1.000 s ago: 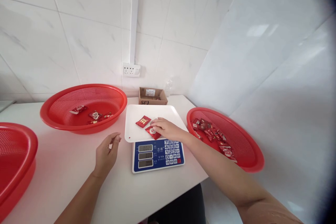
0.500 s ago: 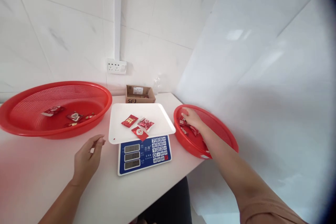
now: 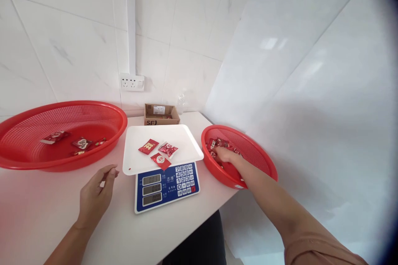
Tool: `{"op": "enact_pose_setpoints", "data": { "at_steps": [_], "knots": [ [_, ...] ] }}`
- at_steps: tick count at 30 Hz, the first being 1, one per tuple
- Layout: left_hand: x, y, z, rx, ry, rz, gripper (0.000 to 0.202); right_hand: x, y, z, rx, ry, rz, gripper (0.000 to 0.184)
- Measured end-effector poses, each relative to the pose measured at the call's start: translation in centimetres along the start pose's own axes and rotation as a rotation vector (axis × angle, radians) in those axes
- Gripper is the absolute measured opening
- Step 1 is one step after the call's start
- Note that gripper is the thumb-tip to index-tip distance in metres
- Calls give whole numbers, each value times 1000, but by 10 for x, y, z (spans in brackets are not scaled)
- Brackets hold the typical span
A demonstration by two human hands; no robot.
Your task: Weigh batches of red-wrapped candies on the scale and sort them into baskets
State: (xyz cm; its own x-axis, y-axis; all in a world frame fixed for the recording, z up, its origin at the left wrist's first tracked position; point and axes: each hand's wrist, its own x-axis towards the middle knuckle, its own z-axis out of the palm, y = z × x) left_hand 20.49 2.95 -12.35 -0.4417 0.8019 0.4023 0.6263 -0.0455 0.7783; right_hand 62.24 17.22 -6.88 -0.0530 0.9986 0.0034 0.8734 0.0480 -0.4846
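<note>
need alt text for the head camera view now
The right hand is inside a red basket of small wrapped packets, while the left hand is beside a scale. Three red packets lie on the scale's white tray; another red basket stands to the left and a cardboard box behind.

We count two round red plastic mesh baskets (image 3: 71, 118), one blue-and-white electronic scale (image 3: 172, 188), one open brown cardboard box (image 3: 169, 121). Small glossy red packets (image 3: 148, 146): three on scale; we cannot tally the right basket's.
</note>
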Motion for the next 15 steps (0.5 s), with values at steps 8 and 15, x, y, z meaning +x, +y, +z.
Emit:
{"op": "enact_pose_setpoints", "data": {
  "at_steps": [8, 15],
  "knots": [
    [-1, 0, 2, -47, -21, 2, 37, 0, -73, -28, 243, 77, -104, 29],
    [-1, 1, 0, -46, 4, 15, 35, -13, -160, 34, 489, -296, -286, 50]
  ]
}}
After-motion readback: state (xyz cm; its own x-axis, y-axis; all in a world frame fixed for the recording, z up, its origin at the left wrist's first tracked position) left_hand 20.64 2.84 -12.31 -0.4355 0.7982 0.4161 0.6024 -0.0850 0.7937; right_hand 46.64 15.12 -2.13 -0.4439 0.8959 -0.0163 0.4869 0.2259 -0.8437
